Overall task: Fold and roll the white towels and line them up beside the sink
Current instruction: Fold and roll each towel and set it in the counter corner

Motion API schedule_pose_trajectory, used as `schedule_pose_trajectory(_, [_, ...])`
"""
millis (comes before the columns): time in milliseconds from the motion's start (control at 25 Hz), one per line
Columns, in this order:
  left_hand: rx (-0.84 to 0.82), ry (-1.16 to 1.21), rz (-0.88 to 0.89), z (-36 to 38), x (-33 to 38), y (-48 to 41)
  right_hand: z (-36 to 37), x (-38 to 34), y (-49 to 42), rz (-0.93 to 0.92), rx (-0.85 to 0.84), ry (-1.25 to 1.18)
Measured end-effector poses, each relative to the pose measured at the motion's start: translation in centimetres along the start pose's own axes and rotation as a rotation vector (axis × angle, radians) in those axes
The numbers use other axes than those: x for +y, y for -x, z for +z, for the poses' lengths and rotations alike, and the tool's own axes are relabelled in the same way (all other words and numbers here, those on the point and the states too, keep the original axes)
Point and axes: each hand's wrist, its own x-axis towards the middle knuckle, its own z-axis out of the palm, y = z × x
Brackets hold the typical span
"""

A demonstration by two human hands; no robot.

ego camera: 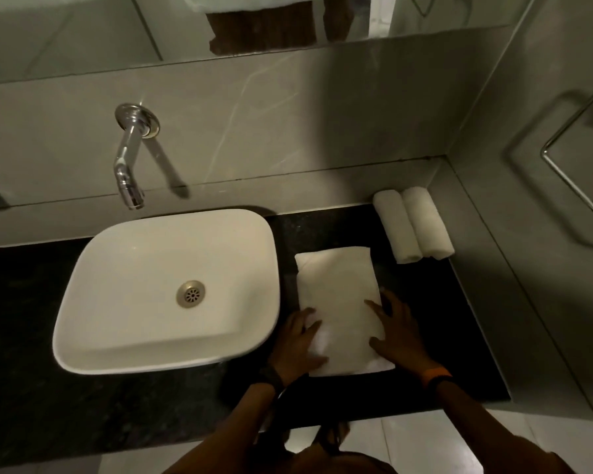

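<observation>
While the folded towel (339, 302) lies flat on the dark table (117, 422) just right of the sink (165, 289), its long axis runs away from the person toward the wall, so a roll would likely start at the near end. Both hands rest spread and flat on that near end, gripping nothing: the left hand (297, 343) at the sink-side edge, the right hand (399, 331) at the far one, about equally near. Two rolled towels (412, 225) lie touching side by side, farther right of the sink against the wall.
</observation>
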Motion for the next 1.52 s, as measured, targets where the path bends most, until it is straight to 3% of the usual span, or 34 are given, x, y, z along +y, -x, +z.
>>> schedule_pose_trajectory(120, [-0.062,-0.132,0.195,0.9,-0.6,1.1,1.1,2.2,1.9,-0.291,-0.053,0.235])
schedule_pose_trajectory(240, [-0.038,-0.254,0.210,1.3,0.4,1.1,2.4,3.4,2.7,-0.327,-0.127,0.402])
schedule_pose_trajectory(320, [0.014,-0.216,0.172,1.6,1.2,0.9,2.4,3.0,2.2,-0.322,-0.094,0.452])
schedule_pose_trajectory(400, [0.101,-0.015,0.112,1.4,1.4,0.5,1.6,2.3,1.2,-0.342,-0.020,0.396])
schedule_pose_trajectory(480, [0.102,0.219,-0.085,0.5,1.5,0.2,0.3,1.9,0.3,-0.276,0.016,0.320])
schedule_pose_trajectory(560, [0.119,0.392,-0.254,-0.1,1.4,-0.5,-0.8,1.6,-0.6,-0.126,0.031,0.113])
schedule_pose_trajectory(640, [0.121,0.630,-0.372,-0.9,1.8,-1.2,-1.5,1.1,-1.6,0.042,0.024,-0.280])
schedule_pose_trajectory(800, [0.112,1.478,-0.702,-1.5,2.6,-2.3,-1.9,0.4,-3.4,0.169,0.086,-0.609])
schedule_pose_trajectory(920, [0.173,1.898,-0.720,-1.7,3.0,-2.5,-2.1,0.3,-4.1,0.285,0.139,-0.930])
schedule_pose_trajectory(1000, [0.173,2.049,-0.672,-2.1,3.1,-2.2,-2.5,0.5,-4.2,0.383,0.113,-1.216])
schedule_pose_trajectory(1080, [0.138,2.027,-0.611,-2.1,3.0,-2.2,-2.5,0.9,-3.8,0.383,0.084,-1.335])
schedule_pose_trajectory(1200, [0.185,1.778,-0.583,-1.8,3.2,-2.5,-2.3,1.3,-3.4,0.192,0.047,-1.188])
schedule_pose_trajectory(1280, [0.225,1.489,-0.628,-1.9,3.7,-2.5,-2.3,1.5,-3.7,0.102,-0.027,-1.063])
schedule_pose_trajectory(1360, [0.257,1.206,-0.624,-1.8,3.8,-2.3,-2.4,1.4,-4.0,0.140,-0.010,-1.024])
schedule_pose_trajectory(1440, [0.381,0.831,-0.541,-1.6,3.3,-2.4,-2.3,0.9,-4.1,0.254,0.060,-1.017])
schedule_pose_trajectory(1520, [0.466,0.443,-0.371,-1.4,3.5,-2.3,-2.0,0.5,-4.1,0.219,0.228,-0.780])
